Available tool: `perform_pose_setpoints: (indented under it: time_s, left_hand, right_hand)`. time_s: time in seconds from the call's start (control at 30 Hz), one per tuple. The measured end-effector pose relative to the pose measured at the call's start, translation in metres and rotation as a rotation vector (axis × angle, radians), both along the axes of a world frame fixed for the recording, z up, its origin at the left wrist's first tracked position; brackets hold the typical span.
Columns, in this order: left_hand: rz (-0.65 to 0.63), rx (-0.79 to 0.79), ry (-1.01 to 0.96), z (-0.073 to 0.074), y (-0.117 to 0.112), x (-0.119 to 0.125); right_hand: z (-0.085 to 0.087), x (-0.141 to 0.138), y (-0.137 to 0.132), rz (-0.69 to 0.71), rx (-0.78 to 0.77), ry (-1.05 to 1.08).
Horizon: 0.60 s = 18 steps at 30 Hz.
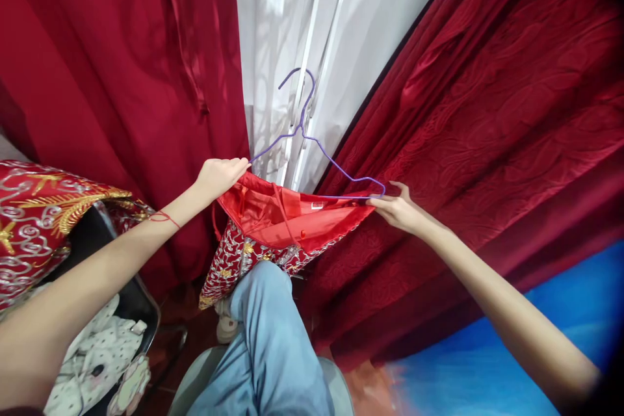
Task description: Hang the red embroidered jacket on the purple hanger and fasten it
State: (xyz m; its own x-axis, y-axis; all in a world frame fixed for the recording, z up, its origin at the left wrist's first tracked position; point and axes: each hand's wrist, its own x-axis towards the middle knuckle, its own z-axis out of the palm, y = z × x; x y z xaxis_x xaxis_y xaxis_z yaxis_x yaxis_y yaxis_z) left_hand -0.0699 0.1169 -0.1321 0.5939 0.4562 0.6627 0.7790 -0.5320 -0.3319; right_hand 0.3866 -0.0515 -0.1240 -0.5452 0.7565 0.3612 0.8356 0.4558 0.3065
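Observation:
A purple wire hanger [312, 146] is held up in front of me, hook pointing up. My left hand [219, 175] grips its left end together with the waistband of a red embroidered skirt [273, 227]. At the right end, my right hand [397, 207] pinches the hanger and the skirt's other edge. The skirt hangs open between my hands, showing its plain red lining, with silver and gold embroidery below. A thin red string circles my left wrist.
Dark red curtains [487, 110] hang left and right, with white sheer fabric [312, 26] between them. My knee in light blue jeans [268, 325] is below the skirt. Another embroidered red garment [34, 214] lies at left over a black chair holding white dotted cloth [97, 357].

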Motion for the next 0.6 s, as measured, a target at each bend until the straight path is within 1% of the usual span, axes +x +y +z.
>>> perform_pose_setpoints:
  time_s: [0.17,0.27,0.33,0.4,0.5,0.57,0.6]
  left_hand:
    - [-0.055,-0.038,-0.031,0.000,0.003,0.000]
    - [-0.108,-0.078,-0.093,0.002,0.004,-0.001]
    - [-0.130,-0.085,-0.100,0.004,0.004,-0.001]
    - [-0.120,-0.068,-0.064,0.005,0.003,-0.001]
    - [-0.096,-0.059,0.003,0.006,-0.002,0.002]
    - [-0.083,-0.070,0.016,0.005,-0.008,0.004]
    - [-0.074,-0.077,0.008,0.005,-0.012,0.005]
  right_hand:
    - [0.017,0.005,-0.003,-0.004,-0.041,0.032]
    - [0.029,0.005,-0.006,-0.040,-0.061,0.040]
    - [0.039,0.003,-0.006,-0.069,-0.071,0.036]
    - [0.051,0.000,-0.003,-0.086,-0.070,0.024]
    - [0.072,-0.008,0.006,-0.082,-0.009,0.028]
    - [0.083,-0.018,0.012,-0.050,0.042,0.074]
    - [0.086,-0.025,0.016,-0.034,0.049,0.122]
